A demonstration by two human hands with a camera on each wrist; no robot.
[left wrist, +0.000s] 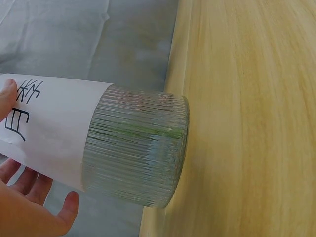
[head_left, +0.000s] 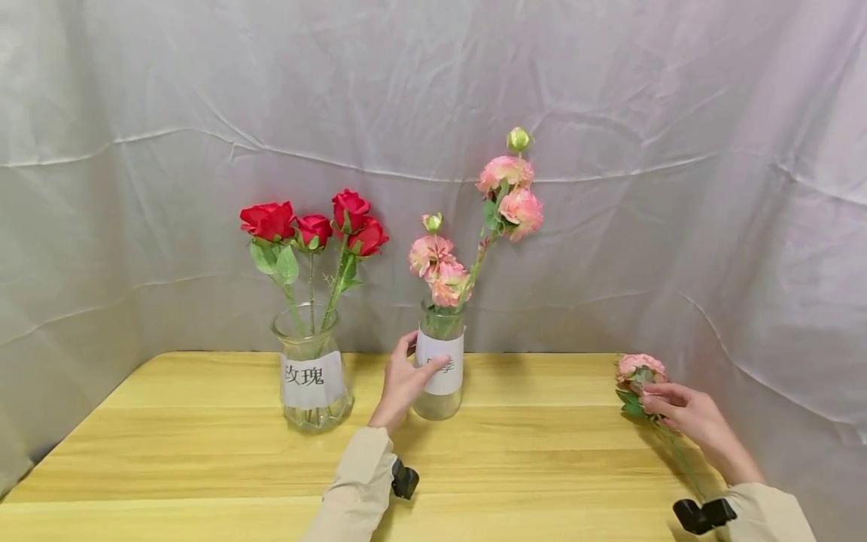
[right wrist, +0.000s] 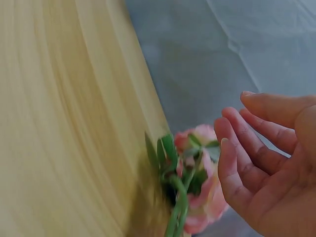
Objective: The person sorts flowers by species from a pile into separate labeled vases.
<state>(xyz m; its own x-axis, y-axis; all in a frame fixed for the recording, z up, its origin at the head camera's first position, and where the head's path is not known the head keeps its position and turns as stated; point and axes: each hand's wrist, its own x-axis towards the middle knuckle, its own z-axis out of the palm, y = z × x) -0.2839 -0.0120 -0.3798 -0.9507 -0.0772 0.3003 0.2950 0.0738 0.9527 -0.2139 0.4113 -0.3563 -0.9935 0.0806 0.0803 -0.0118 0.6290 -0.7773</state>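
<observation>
My left hand [head_left: 404, 382] holds a ribbed glass vase [left wrist: 138, 143] round its white paper label, thumb across the front and fingers at the side. Two pink flower stems stand in this vase; the taller pink blooms [head_left: 520, 211] lean right, the shorter blooms [head_left: 433, 260] sit close over the rim. At the table's right side lies another pink flower [right wrist: 205, 197] with green leaves and a long stem. My right hand [head_left: 691, 414] is right beside its bloom, and in the right wrist view the loosely bent fingers [right wrist: 247, 153] have nothing between them.
Left of the held vase stands a wider glass vase [head_left: 314, 414] with several red roses [head_left: 267, 220] and a labelled front. Both vases are on the wooden table [head_left: 203, 452]. A grey cloth [head_left: 339, 90] hangs behind and at both sides.
</observation>
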